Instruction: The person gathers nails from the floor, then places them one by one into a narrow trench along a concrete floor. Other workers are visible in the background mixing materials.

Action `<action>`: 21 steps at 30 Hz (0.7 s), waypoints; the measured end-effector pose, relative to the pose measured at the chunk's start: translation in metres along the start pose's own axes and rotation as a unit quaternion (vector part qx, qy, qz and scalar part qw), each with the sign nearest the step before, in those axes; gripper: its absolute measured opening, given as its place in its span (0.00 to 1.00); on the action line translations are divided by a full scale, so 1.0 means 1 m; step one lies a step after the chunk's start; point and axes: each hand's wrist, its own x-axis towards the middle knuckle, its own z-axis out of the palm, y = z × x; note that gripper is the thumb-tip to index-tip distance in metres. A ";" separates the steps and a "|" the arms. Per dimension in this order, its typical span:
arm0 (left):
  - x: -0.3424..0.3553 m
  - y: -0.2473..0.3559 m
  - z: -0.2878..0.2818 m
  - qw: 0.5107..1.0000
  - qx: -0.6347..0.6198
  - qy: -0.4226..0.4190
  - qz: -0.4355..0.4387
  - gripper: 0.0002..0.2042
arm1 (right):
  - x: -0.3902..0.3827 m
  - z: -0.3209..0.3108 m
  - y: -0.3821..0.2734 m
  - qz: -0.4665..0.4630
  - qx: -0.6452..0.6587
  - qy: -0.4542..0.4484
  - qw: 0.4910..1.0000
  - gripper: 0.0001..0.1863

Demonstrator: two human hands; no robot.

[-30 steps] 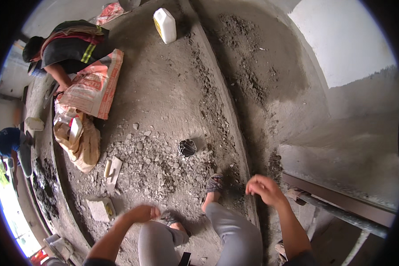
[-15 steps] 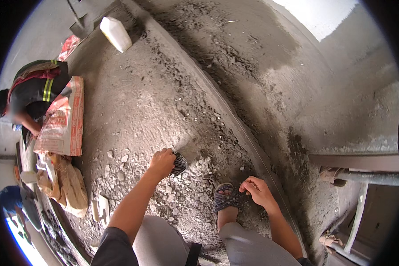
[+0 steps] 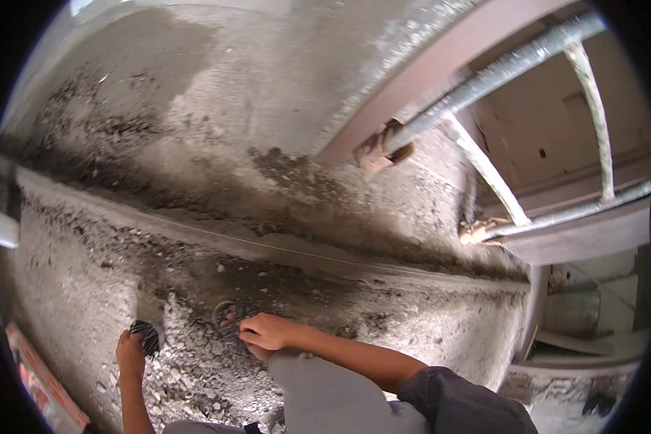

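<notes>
My left hand (image 3: 129,350) is closed on the edge of a dark striped, rounded thing (image 3: 145,338) held low over the rubble. Its exact kind does not show. My right hand (image 3: 266,331) hovers by my foot in a dark strapped sandal (image 3: 228,318), partly covering it and the ankle. The fingers are curled in, and I see nothing in them. Loose broken stones (image 3: 202,369) spread around the foot and below my left hand.
A low concrete ridge (image 3: 195,230) with a taut string crosses the floor ahead. Metal pipes (image 3: 495,76) with pale crossbars stand at the upper right. A white jug (image 3: 1,228) and a red-and-white sack (image 3: 47,380) lie at the left edge.
My view has swung to the right, so the ridge now runs across and the co-workers are out of sight. My right hand is now in front of my sandalled foot; the left keeps the striped thing.
</notes>
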 end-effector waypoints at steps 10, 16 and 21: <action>0.008 0.032 -0.053 0.970 -0.243 -0.010 -0.003 0.05 | -0.023 0.015 0.015 -0.001 0.221 0.057 0.974 0.13; 0.002 0.188 -0.027 0.806 -0.559 -0.171 -0.093 0.10 | 0.000 0.019 -0.017 0.069 0.446 0.099 0.887 0.16; -0.001 0.260 0.032 0.746 -0.634 -0.186 -0.081 0.11 | -0.016 0.009 0.030 0.155 0.377 0.241 0.881 0.15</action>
